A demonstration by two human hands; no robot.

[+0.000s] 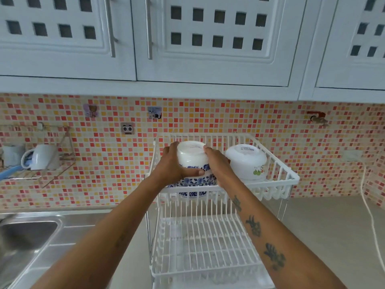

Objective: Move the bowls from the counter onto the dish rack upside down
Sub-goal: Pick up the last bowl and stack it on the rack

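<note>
A white two-tier dish rack (277, 180) stands on the counter against the tiled wall. In its upper basket, at the left, a white bowl with a blue floral band (191, 158) is upside down, its foot ring facing up. My left hand (173, 163) grips its left side and my right hand (216, 163) grips its right side. It sits over a second blue-patterned bowl (195, 181) underneath. To the right in the same basket rests another upturned white bowl (248, 161) with a small fruit print.
The rack's lower tier (206, 243) holds no dishes. A steel sink (27, 234) lies at the left. A wall wire shelf with a white mug (41, 157) hangs at left. A white cord (368, 207) runs down at the right over the counter (325, 230).
</note>
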